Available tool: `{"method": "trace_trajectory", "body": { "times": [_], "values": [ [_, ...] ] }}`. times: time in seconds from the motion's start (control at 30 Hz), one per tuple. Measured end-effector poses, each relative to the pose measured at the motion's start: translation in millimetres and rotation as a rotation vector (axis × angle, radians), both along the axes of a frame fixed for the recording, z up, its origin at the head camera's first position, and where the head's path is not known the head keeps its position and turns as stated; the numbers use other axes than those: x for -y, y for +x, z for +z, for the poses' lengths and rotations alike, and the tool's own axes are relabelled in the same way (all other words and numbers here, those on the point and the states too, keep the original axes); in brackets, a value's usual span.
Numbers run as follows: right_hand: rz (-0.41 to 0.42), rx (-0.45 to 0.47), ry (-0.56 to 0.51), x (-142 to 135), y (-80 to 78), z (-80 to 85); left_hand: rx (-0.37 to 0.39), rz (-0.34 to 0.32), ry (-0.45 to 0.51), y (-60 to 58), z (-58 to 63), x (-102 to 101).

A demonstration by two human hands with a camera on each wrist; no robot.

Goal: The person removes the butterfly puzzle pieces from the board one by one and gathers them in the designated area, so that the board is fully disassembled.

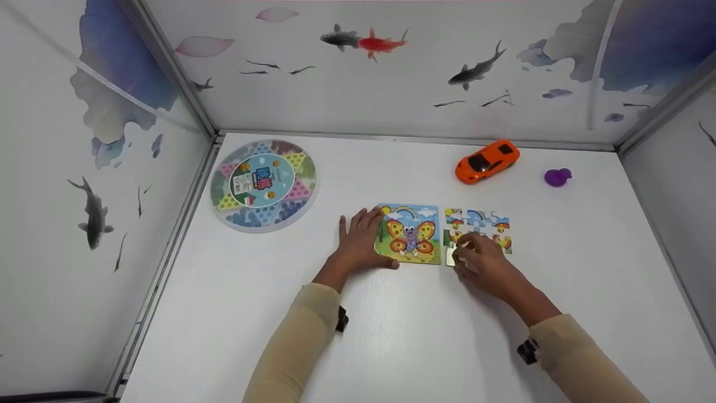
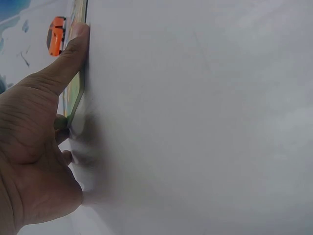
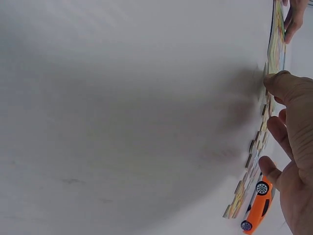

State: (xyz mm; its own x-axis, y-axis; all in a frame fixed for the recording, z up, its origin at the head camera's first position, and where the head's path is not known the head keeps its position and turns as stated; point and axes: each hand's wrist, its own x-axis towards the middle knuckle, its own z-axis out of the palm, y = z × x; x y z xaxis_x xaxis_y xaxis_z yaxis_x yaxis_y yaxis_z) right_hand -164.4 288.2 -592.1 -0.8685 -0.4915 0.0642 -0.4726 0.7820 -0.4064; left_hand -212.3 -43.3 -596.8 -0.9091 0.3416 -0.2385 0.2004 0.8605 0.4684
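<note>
A square butterfly puzzle board (image 1: 411,235) lies flat on the table in the head view. My left hand (image 1: 357,246) rests at its left side, fingers spread along that edge and thumb stretched out at the bottom edge. Just right of the board, jigsaw pieces (image 1: 476,217) are laid out in a loose square, with white gaps between them. My right hand (image 1: 492,267) is over their lower part and hides some. Its thumb and fingertips pinch a puzzle piece (image 1: 450,257) at the lower left corner, low at the tabletop in the right wrist view.
An orange toy car (image 1: 488,162) stands behind the pieces, with a small purple toy duck (image 1: 557,177) to its right. At the back left lies a round board game box (image 1: 313,184). Printed panels enclose the white table (image 1: 391,336) at the back and sides.
</note>
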Motion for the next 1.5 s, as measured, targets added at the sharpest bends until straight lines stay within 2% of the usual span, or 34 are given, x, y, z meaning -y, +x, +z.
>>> {"method": "trace_trajectory", "body": {
  "times": [0.23, 1.23, 1.5],
  "values": [
    [0.003, -0.016, 0.032, -1.9, 3.9, -3.9, -0.002, -0.004, 0.007, 0.7, 0.4, 1.0],
    [0.008, -0.003, 0.032, 0.8, 5.7, -4.2, 0.001, -0.012, 0.006, -2.5, -4.4, 2.3],
    [0.009, -0.009, 0.059, 1.7, 6.6, -3.4, -0.004, -0.009, 0.036, -0.9, -5.1, 2.6]
  ]
}}
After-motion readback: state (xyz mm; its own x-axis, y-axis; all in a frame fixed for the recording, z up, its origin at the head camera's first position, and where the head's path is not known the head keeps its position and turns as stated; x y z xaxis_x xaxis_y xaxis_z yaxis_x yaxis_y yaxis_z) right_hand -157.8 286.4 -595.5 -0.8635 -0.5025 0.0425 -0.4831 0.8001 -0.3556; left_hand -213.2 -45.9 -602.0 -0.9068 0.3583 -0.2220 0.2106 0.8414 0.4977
